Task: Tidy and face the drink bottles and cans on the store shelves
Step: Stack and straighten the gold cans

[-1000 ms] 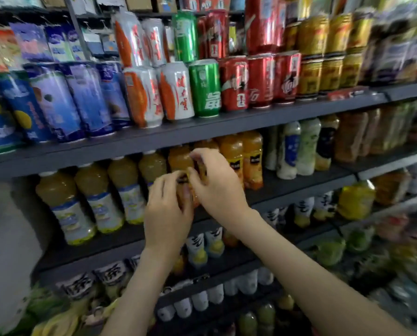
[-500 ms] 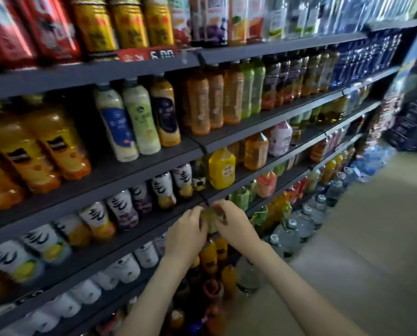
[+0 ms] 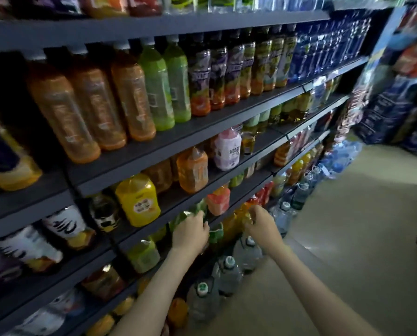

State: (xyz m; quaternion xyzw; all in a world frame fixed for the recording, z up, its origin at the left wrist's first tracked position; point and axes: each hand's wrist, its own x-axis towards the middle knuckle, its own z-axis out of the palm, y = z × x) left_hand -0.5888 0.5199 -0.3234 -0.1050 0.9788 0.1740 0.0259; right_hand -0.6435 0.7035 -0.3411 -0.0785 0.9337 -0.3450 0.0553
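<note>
The person is standing at an angle to the dark shelves (image 3: 168, 146), reaching both bare arms down to a lower tier. The left hand (image 3: 190, 235) is curling its fingers over the top of a green bottle (image 3: 194, 212) at the front edge of that tier, just below the yellow bottle (image 3: 138, 200). The right hand (image 3: 262, 223) is pinching the upper part of an orange bottle (image 3: 236, 220) with bent fingertips (motion blur is hiding exactly where the thumb is sitting). The two hands are working near each other, with another green bottle (image 3: 216, 233) showing between them. Large clear water jugs (image 3: 226, 272) are standing on the floor (image 3: 348, 238) beneath both forearms.
</note>
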